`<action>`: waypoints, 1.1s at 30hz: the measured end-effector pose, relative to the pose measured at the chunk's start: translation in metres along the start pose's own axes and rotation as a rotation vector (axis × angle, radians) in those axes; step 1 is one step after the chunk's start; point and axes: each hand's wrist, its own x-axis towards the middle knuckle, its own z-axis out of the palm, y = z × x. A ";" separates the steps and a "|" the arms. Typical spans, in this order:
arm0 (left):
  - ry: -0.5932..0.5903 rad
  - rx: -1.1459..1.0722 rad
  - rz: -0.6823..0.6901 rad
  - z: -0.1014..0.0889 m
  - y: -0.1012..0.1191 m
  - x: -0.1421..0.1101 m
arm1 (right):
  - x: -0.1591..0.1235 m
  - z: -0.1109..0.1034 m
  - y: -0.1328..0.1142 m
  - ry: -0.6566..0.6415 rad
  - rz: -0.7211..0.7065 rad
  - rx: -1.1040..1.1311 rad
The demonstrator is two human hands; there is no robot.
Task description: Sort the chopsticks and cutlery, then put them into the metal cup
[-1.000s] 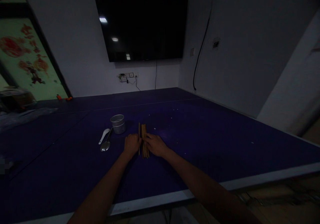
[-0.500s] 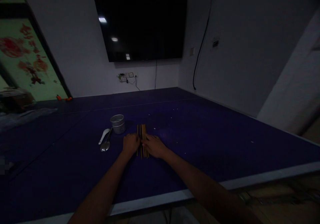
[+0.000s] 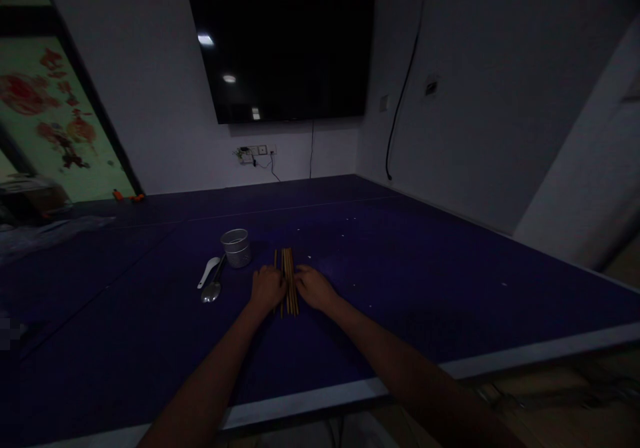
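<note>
Several wooden chopsticks (image 3: 289,261) lie side by side on the dark blue-purple tabletop, pointing away from me. Over the left part of the row is my left hand (image 3: 269,288), its fingers curled against the sticks and hiding their middles. My right hand (image 3: 314,289) presses in from the right side, fingers bent, fingertips at the outermost sticks. One chopstick at the left stands slightly apart from the tighter group. To the left are a metal cup with a perforated lower wall (image 3: 237,251), a metal spoon (image 3: 211,293) and a white soup spoon (image 3: 207,271).
The table's pale front edge (image 3: 310,395) runs below my forearms. Small white scraps (image 3: 309,257) dot the surface. Clear plastic sheeting (image 3: 55,231) and a box (image 3: 33,198) are at the far left. A television (image 3: 295,61) hangs on the back wall.
My left hand has shifted right across the chopsticks. My right hand has drawn back slightly to the right, off the top of them. Most sticks now lie closer together.
</note>
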 end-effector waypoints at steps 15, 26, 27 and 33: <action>0.078 -0.172 0.010 -0.012 0.009 -0.001 | 0.008 0.008 0.004 0.193 0.040 0.557; 0.102 -0.149 0.071 -0.010 0.011 -0.003 | 0.008 0.013 0.014 0.313 0.291 0.741; 0.100 -0.113 0.006 -0.011 0.010 -0.003 | 0.007 0.012 0.013 0.326 0.291 0.651; 0.044 0.000 -0.246 -0.009 0.002 -0.006 | 0.005 0.007 0.010 0.281 0.251 0.261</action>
